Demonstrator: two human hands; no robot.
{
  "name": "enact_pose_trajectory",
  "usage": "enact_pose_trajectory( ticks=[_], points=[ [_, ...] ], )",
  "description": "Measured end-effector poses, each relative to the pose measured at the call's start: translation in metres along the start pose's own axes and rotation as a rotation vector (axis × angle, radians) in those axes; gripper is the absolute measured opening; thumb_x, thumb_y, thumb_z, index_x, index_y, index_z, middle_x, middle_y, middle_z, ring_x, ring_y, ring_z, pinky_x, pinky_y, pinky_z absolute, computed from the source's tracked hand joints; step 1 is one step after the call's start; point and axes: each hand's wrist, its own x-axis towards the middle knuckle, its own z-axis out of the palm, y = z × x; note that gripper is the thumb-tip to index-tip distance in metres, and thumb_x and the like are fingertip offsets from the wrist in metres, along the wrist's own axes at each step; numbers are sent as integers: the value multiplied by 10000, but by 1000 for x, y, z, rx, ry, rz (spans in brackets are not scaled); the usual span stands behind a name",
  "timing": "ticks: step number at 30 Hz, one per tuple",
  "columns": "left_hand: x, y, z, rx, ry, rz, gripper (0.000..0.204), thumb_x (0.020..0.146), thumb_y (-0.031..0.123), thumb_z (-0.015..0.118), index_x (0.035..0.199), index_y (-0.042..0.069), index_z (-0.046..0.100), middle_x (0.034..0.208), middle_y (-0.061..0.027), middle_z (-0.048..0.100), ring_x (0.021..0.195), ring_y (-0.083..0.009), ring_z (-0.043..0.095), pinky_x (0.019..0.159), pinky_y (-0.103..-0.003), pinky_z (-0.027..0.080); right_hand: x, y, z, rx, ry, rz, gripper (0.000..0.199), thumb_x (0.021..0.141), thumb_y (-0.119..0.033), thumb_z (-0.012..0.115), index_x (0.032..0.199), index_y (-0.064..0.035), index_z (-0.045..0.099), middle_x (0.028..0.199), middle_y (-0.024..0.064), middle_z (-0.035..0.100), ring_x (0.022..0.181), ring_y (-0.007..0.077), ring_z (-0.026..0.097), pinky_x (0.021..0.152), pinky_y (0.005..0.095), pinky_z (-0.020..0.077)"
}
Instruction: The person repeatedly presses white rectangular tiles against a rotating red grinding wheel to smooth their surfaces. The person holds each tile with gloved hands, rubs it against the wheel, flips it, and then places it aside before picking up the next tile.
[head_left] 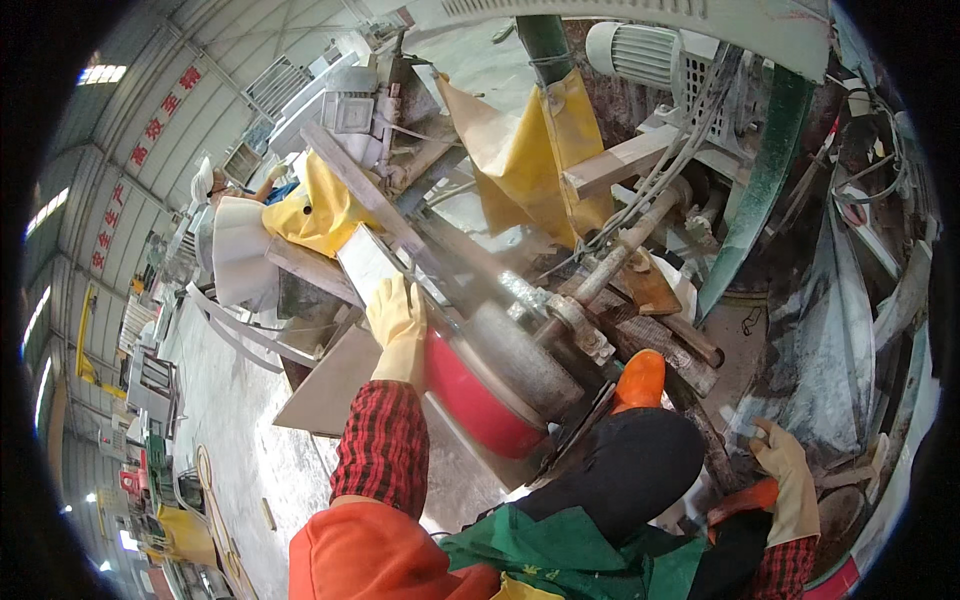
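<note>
My left hand [398,318], in a cream rubber glove, lies with fingers stretched out over the near end of a white, flat-topped bar [368,262]. Right beside that wrist is a wide wheel with a red rim band [480,405]; a grey round housing [525,362] sits against the wheel's far side. Down at the lower right, my right hand [788,475] wears a similar glove. Its fingers are loosely bent and apart, with nothing visible in them. The nearest thing to it is a dusty grey sheet [815,370]. My orange boot [640,380] is between the hands.
Yellow cloth [322,212] drapes over the far end of the machine, and a larger yellow sheet [550,150] hangs ahead. An electric motor [635,55], cables and a metal shaft [635,235] are to the right. Another person [240,187] is in the far left background.
</note>
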Motion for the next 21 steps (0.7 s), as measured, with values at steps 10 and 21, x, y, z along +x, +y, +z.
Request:
enact_pose_trajectory(
  ticks=[10,21],
  points=[
    [-4,6,-3,4,-12,-22,372,986,311,581,1326,159,589,1248,-90,593,1215,-303,550,987,-463,434,3,7,5,-199,98,-114,562,988,-308,640,1538,-234,551,1265,209,731,1101,365,715,960,451,552],
    [-14,9,-10,23,41,2,391,963,278,598,1332,148,585,1239,-100,592,1203,-307,554,969,-473,434,-34,-50,-11,-170,14,37,545,1017,-279,631,1550,-203,542,1366,174,701,1169,343,694,992,426,538]
  ],
)
